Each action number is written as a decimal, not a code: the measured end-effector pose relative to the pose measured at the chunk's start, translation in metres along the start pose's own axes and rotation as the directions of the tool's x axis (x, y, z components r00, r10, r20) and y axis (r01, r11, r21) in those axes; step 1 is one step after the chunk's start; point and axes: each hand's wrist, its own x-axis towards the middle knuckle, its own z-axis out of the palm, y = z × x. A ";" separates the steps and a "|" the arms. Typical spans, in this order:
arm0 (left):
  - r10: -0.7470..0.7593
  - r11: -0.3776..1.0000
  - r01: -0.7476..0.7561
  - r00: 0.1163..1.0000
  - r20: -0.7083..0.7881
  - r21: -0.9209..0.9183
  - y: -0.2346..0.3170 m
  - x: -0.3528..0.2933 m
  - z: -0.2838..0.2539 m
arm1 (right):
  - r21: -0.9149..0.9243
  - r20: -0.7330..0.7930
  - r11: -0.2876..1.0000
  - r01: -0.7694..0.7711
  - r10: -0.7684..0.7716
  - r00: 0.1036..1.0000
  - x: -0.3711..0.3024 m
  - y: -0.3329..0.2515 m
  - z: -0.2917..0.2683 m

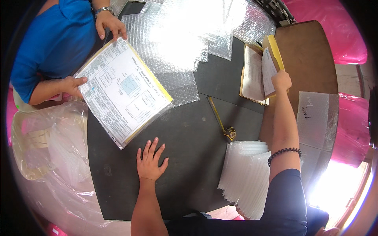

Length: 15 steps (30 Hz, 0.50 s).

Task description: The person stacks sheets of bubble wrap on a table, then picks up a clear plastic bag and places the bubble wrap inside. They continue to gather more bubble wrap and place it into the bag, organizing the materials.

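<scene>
Head view: right hand (282,81) on an open paper folder (252,74).
From where I stand, it grips the right leaf's edge, the other leaf lying just leftward; the left hand (151,164) lies flat on the dark surface (185,157), fingers spread wide.

We record: flat matte-black tabletop (185,153) under the left hand (150,162); compact yellow-and-black tape measure (230,134) between the hands; rectangular yellow card folder (277,52), white pages (253,76), at the right hand (282,81); silvery, dot-patterned bubble-wrap sheets (185,51) beyond the left.
</scene>
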 end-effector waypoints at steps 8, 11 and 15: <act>-0.012 1.000 0.012 1.000 -0.023 -0.019 0.004 -0.006 0.014 | 0.200 0.263 0.972 0.127 -0.178 0.948 -0.070 -0.066 0.081; -0.035 0.999 0.035 0.999 -0.009 0.014 0.006 -0.002 0.004 | 0.221 0.133 0.963 0.157 -0.189 0.973 -0.084 -0.073 0.108; -0.005 0.999 0.000 0.994 -0.113 -0.051 -0.001 -0.008 0.023 | 0.183 0.051 0.968 0.171 -0.183 0.982 -0.083 -0.065 0.116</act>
